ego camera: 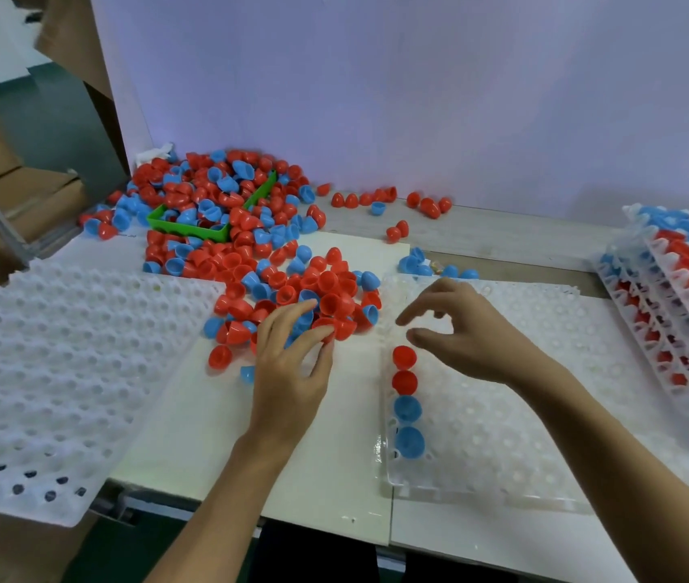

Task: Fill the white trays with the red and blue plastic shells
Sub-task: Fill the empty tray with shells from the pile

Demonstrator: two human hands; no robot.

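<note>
Where cropped rightward, stacked trays (679, 313).

White table (326, 477): loose heap of red and blue shells (250, 246) at back, around green bin (208, 229). Empty white tray (61, 372) left. Part-filled tray (502, 414) right. Stack of filled trays (679, 296) far right.

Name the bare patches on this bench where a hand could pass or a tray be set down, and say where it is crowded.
Free: the cream board between the empty tray stack and the working tray, near the front edge; also the grey bench strip below the back wall. Crowded: the shell pile around the green bin, and the filled trays at right.
</note>
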